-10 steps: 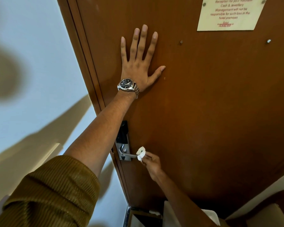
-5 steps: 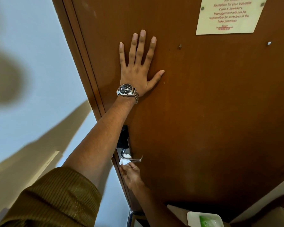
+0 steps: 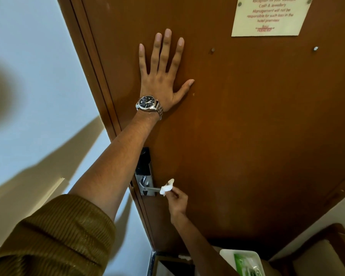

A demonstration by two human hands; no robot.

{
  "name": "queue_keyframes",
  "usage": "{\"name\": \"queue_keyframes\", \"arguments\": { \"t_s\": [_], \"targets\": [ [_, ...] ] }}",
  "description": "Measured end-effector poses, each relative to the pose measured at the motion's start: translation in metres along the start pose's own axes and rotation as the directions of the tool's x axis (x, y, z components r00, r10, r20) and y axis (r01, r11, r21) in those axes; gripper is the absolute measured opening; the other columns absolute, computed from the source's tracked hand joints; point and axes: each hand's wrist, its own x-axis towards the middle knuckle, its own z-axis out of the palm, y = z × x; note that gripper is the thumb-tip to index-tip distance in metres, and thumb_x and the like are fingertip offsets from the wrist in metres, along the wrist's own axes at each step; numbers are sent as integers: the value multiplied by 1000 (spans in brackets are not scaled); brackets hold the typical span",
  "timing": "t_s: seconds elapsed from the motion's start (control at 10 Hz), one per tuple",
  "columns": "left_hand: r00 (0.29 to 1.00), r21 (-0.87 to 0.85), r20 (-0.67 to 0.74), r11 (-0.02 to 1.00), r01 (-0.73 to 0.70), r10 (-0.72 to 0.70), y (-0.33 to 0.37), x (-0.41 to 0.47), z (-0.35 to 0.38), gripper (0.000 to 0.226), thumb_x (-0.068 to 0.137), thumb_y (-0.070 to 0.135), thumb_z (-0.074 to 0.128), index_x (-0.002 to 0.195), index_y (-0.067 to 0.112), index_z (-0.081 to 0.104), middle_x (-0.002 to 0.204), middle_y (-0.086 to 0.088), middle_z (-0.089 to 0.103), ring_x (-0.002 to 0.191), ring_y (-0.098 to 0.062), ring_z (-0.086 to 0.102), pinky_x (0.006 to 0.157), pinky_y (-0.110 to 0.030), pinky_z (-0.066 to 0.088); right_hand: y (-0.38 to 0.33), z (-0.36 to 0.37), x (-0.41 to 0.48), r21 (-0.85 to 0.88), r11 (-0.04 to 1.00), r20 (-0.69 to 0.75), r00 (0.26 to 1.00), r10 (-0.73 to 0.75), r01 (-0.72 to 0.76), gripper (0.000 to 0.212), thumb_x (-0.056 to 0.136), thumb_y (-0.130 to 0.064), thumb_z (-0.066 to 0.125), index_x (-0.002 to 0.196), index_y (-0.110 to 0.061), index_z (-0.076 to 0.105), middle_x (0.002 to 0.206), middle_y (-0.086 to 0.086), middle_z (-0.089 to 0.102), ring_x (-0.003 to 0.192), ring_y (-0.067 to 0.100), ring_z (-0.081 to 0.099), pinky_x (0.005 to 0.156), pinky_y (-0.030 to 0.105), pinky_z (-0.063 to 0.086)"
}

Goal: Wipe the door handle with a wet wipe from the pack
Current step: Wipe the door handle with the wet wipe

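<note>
A silver lever door handle (image 3: 152, 189) sticks out to the right from a metal lock plate (image 3: 145, 181) at the left edge of a brown wooden door (image 3: 247, 126). My right hand (image 3: 176, 202) pinches a crumpled white wet wipe (image 3: 166, 187) against the free end of the lever. My left hand (image 3: 163, 76), with a steel watch on the wrist, lies flat and spread on the door well above the lock. The white-and-green wipe pack (image 3: 244, 262) lies low at the bottom right, partly cut off by the frame edge.
A black card reader (image 3: 144, 159) tops the lock plate. A cream notice (image 3: 269, 15) with red print is fixed high on the door, two studs below it. A pale wall (image 3: 38, 86) is on the left. A wooden furniture piece (image 3: 327, 253) stands at bottom right.
My right hand has slid the wipe from the base of the lever, near the lock plate, out to its free end on the right. My left hand stays flat on the door.
</note>
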Motion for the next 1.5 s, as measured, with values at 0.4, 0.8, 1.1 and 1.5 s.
{"name": "queue_keyframes", "arguments": {
  "t_s": [0.4,0.8,1.1,1.5],
  "targets": [
    [1000,-14,22,1000,0,0,1,0,-2,87,101,79,32,165,20,22,169,-18,24,157,-38,21,125,-68,12,-16,6,11,-627,-323,777,598,-197,709,51,79,-8,71,127,-6,55,126,18,53,118,35,46,101,50,38],
    [1000,-23,0,1000,-2,2,-1,1,3,86,101,79,33,163,21,25,168,-18,27,156,-37,23,125,-68,14,-16,76,2,-660,-366,751,579,-318,656,21,83,-7,55,96,-4,71,105,19,65,101,36,57,89,51,45],
    [1000,-25,27,1000,-1,2,0,0,-1,87,101,79,33,164,21,23,169,-17,25,157,-36,22,125,-68,14,-16,5,19,-372,-568,927,324,-188,735,38,78,-13,73,114,-5,64,119,15,59,107,32,54,93,52,47],
    [1000,-29,26,1000,0,0,0,-2,3,88,101,79,30,166,23,14,170,-16,19,158,-37,17,125,-68,11,-41,-29,33,-638,648,449,885,-127,417,39,86,-3,69,125,-6,64,110,7,65,102,22,58,84,31,47]
  ]
}}
